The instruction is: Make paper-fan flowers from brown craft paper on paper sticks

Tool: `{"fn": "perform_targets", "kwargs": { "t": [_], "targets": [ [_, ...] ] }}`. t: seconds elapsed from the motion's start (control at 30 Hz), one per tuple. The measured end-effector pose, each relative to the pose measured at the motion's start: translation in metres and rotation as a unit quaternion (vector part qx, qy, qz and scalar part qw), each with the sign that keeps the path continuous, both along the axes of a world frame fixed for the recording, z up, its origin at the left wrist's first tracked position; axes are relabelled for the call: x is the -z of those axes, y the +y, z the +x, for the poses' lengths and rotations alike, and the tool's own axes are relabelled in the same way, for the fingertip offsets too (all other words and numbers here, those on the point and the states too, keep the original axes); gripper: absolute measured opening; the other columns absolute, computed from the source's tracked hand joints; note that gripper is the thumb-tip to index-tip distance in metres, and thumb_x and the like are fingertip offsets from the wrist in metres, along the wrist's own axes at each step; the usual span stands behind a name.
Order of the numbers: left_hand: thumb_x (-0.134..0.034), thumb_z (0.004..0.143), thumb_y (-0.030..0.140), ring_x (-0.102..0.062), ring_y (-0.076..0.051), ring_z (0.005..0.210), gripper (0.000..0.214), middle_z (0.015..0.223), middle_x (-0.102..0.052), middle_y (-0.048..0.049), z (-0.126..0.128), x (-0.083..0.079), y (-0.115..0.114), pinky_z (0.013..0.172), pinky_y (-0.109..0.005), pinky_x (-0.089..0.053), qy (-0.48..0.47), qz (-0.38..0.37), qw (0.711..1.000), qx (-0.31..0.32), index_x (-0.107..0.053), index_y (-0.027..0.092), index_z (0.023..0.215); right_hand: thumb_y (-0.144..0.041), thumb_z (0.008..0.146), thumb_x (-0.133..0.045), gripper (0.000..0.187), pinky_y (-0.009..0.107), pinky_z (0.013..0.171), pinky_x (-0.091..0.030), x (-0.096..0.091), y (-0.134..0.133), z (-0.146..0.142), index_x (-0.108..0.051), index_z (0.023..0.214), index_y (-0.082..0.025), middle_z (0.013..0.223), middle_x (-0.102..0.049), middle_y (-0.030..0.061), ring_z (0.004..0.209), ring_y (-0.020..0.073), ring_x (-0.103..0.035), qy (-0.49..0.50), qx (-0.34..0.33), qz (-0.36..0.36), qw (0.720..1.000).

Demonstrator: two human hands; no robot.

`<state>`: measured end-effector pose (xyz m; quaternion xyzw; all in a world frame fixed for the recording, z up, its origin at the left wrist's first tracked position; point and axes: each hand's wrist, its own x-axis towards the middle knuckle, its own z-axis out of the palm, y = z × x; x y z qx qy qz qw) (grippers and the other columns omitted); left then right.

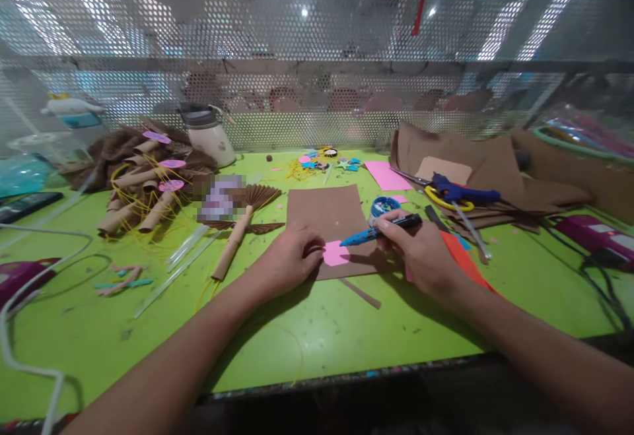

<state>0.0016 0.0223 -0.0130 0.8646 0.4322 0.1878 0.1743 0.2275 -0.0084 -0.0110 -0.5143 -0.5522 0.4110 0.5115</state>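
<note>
A brown paper sheet (329, 214) lies on the green table (317, 336). On its near edge sits a small pink paper piece (335, 254). My left hand (290, 260) is closed, its fingers pinning the pink piece at its left side. My right hand (421, 253) grips a blue and black marker (381, 229), whose blue tip touches the pink piece. A small blue-lidded pot (384, 207) stands just behind the marker.
Rolled brown paper tubes with pink discs (148, 187) lie at left, a folded paper fan (247, 214) beside them. A blue glue gun (463, 194), yellow-handled scissors (438, 199) and brown paper (475, 158) lie at right. A perforated metal screen (317, 92) closes the back.
</note>
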Motion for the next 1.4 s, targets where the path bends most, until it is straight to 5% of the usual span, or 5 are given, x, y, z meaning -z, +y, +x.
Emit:
{"fn": "perform_targets", "kwargs": {
  "t": [0.27,0.57,1.0,1.4],
  "targets": [
    [-0.045,0.086,0.019,-0.056,-0.019,0.088,0.023,0.092,-0.063,-0.0075,0.002,-0.01,-0.006,0.081,-0.031,-0.044,0.051,0.028,0.997,0.053,-0.068,0.017,0.089,-0.044,0.077,-0.064,0.027,0.021,0.037,-0.029,-0.002,-0.002,-0.004,-0.057,0.08,-0.017,0.056,-0.052,-0.0044,0.038,0.0061,-0.038,0.025,-0.015,-0.034,0.999],
    [-0.043,0.089,0.023,-0.059,-0.018,0.082,0.029,0.091,-0.063,-0.0091,0.005,-0.016,-0.015,0.075,-0.03,-0.045,0.075,0.041,0.994,0.064,-0.07,0.016,0.084,-0.037,0.077,-0.065,0.02,0.024,0.052,-0.042,0.003,-0.002,-0.002,-0.062,0.083,-0.018,0.065,-0.057,0.0001,0.059,0.0125,-0.051,0.025,-0.048,-0.035,0.998],
    [-0.041,0.091,0.028,-0.058,-0.02,0.09,0.028,0.097,-0.063,-0.0099,0.006,-0.02,-0.021,0.084,-0.034,-0.045,0.068,0.042,0.996,0.048,-0.067,0.016,0.091,-0.044,0.08,-0.06,0.025,0.022,0.044,-0.034,0.003,-0.001,-0.001,-0.061,0.081,-0.018,0.06,-0.057,-0.0005,0.053,0.0115,-0.049,0.012,-0.012,-0.026,1.0],
    [-0.044,0.088,0.027,-0.056,-0.024,0.098,0.026,0.1,-0.065,-0.0093,0.002,-0.027,-0.021,0.084,-0.038,-0.045,0.116,0.026,0.986,0.114,-0.069,0.019,0.09,-0.038,0.077,-0.063,0.019,0.02,0.034,-0.032,-0.005,-0.004,-0.006,-0.06,0.077,-0.019,0.056,-0.055,-0.0015,0.041,0.0072,-0.041,0.034,-0.01,-0.057,0.998]
  ]
}}
